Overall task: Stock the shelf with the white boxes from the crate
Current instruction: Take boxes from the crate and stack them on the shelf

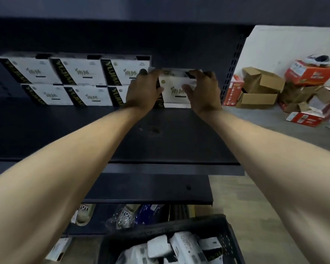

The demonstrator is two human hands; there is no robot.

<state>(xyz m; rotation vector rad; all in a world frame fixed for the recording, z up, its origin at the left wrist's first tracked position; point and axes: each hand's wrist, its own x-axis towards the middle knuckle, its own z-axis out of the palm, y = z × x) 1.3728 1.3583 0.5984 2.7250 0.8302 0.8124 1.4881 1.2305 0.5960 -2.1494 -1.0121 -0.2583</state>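
Note:
Both my arms reach to the back of the dark shelf [170,134]. My left hand [141,92] and my right hand [204,92] grip a white box [174,87] by its two sides. It sits on top of another white box [176,103] at the right end of the row. Several stocked white boxes [78,73] with black-and-gold spines stand to the left in two stacked rows. The black crate [231,237] at the bottom holds several more white boxes [185,246], lying jumbled.
Right of the shelf upright, a heap of cardboard cartons [261,88] and red boxes [311,73] lies on the grey floor. A lower shelf holds packaged slippers [86,214] and other bagged goods [128,216].

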